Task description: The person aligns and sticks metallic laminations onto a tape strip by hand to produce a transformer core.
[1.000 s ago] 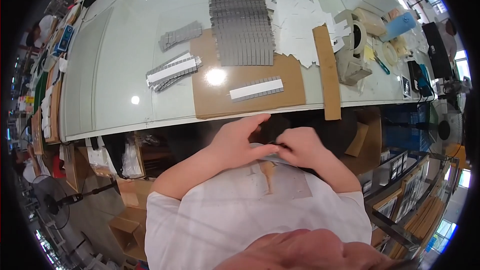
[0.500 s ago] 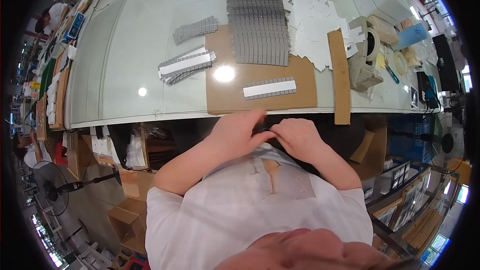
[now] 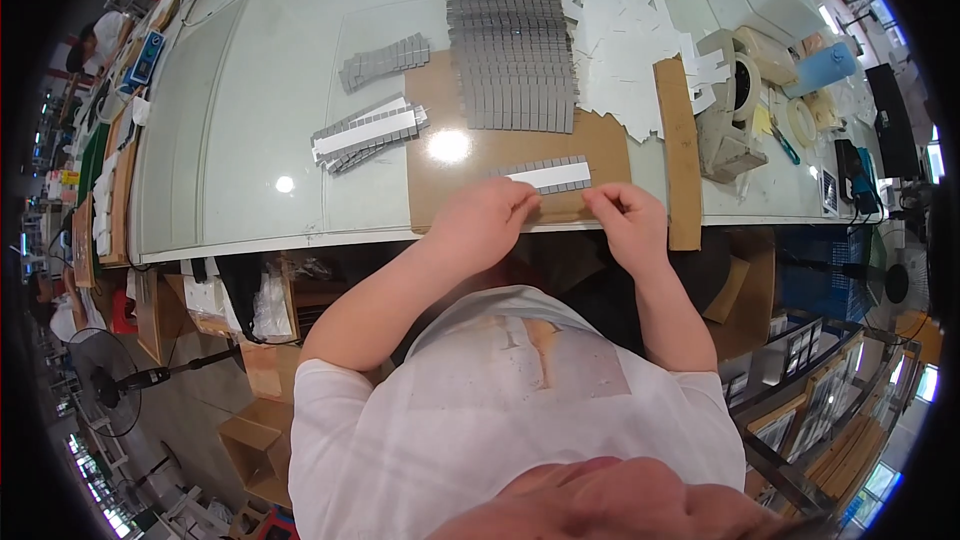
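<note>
head-worn fisheye looks down over shirt (image 3: 450, 430) and table (image 3: 280, 70).

On the bench (image 3: 260, 120), a cardboard sheet (image 3: 608, 155) bears one segmented strip (image 3: 562, 176) before overlapping rows of strips (image 3: 512, 60); a strip pile (image 3: 368, 133) lies left, a tape dispenser (image 3: 728, 155) right.

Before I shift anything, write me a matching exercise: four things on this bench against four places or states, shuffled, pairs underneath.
Things
1. Light-blue plastic bottle
2. Long, narrow brown cardboard strip
3. Heap of flat white pieces
4. White-banded grey segmented strip

Places or states
A. Directly right of the broad grey segmented stack
B. Partly covered by the person's left hand
C. To the right of the beige tape dispenser
D. Sticking out past the front edge of the pale, glossy table

Right pairs
1-C; 2-D; 3-A; 4-B
</note>
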Demonstrator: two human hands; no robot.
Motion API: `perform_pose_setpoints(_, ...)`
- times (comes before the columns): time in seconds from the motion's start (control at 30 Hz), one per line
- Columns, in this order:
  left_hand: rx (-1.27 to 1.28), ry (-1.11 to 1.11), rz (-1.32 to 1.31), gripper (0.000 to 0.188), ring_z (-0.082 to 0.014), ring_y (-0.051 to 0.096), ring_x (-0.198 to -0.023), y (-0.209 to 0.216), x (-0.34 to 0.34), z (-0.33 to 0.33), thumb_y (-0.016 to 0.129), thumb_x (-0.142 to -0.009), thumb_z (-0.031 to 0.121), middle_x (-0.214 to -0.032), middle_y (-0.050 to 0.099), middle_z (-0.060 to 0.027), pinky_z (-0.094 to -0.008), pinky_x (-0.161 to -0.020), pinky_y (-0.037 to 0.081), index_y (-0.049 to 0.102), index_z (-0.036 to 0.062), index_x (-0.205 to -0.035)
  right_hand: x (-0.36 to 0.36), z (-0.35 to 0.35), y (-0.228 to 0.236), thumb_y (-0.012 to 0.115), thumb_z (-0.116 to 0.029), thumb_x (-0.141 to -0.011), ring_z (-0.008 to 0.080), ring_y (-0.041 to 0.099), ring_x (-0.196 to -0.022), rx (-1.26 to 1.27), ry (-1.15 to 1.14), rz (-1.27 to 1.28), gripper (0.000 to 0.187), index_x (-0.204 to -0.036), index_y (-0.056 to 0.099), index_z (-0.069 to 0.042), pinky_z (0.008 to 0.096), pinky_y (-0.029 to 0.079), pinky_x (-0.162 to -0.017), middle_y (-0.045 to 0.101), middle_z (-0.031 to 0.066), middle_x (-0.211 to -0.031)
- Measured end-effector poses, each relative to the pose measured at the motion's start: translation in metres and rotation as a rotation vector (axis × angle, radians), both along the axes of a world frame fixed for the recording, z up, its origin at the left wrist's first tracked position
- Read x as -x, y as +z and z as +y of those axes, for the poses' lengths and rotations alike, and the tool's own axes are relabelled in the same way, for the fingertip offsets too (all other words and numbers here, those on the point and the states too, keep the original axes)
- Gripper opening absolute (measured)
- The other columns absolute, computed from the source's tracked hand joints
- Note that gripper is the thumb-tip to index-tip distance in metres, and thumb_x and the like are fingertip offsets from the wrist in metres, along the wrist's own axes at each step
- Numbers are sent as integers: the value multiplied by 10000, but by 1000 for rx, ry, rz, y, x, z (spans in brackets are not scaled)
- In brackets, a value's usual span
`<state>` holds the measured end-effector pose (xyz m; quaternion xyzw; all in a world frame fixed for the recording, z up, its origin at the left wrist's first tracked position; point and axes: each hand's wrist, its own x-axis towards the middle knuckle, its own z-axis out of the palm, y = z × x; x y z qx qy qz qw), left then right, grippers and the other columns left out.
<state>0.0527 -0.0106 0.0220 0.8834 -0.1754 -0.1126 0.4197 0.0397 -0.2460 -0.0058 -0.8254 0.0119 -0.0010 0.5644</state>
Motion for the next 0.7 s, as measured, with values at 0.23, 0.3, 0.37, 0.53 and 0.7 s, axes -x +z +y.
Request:
perform_pose_setpoints(0.23,-187,94,38,242,-383,704,-832,10,-21,-12,661,-979,265,-886,744,-167,-467,-745,547,700,75,-1124,-18,14,-16,785,-218,-895,209,639,-624,286,-124,-168,162,-882,752,-61,331,491,-585,676,66,-734)
perform_pose_setpoints(0.3,-233,92,55,251,-383,708,-822,9,-23,-12,675,-968,281,-873,749,-160,-471,-737,546,688,76,-1114,-17,17,-15,797,-197,-870,212,633,-614,342,-132,-283,149,-834,732,-67,346,491,-571,657,55,-713)
perform_pose_setpoints(0.37,-249,83,45,231,-372,712,-831,8,-24,-13,690,-957,288,-875,753,-144,-473,-733,545,669,72,-1037,-16,18,-13,802,-185,-859,214,631,-609,365,-132,-314,143,-820,727,-70,351,489,-565,652,53,-706)
perform_pose_setpoints(0.53,-282,82,69,227,-365,712,-839,5,-28,-13,698,-951,287,-864,748,-136,-473,-741,545,663,66,-987,-17,18,-17,813,-153,-837,223,631,-607,441,-126,-383,124,-825,713,-80,358,486,-557,637,43,-691)
perform_pose_setpoints(0.7,-280,87,74,236,-366,709,-840,2,-29,-14,700,-946,291,-861,744,-133,-474,-744,543,668,60,-975,-16,14,-21,790,-158,-851,267,660,-827,455,-164,-420,199,-1021,714,-89,376,507,-683,674,91,-967)
